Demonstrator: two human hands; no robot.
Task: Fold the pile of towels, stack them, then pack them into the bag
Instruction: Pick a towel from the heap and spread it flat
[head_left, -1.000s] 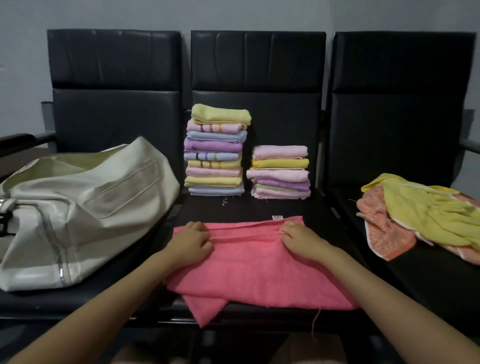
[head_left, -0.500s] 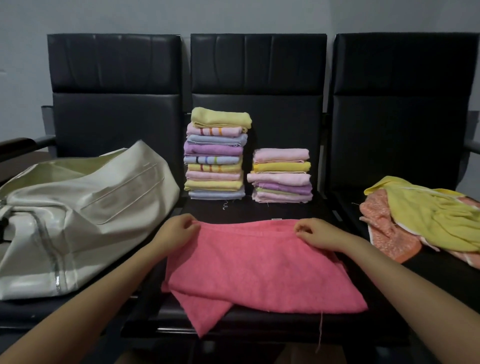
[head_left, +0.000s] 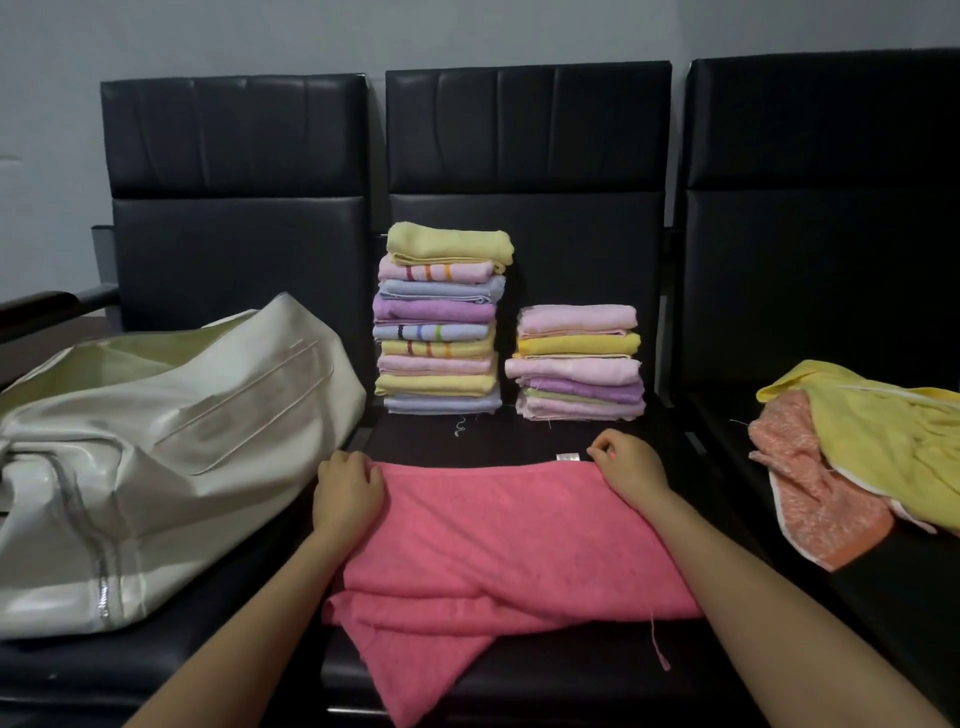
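Both hands, left hand (head_left: 347, 496) and right hand (head_left: 626, 467), pinch the pink towel (head_left: 511, 540) at its 12 o'clock edge, fingers curled on the cloth.

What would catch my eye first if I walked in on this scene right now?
Probably the bright pink towel spread on the middle chair seat, with the left hand and right hand gripping its far corners. Behind it stand two stacks of folded pastel towels, a taller stack and a shorter stack. A big cream bag lies on the left seat, and unfolded yellow and orange towels on the right.
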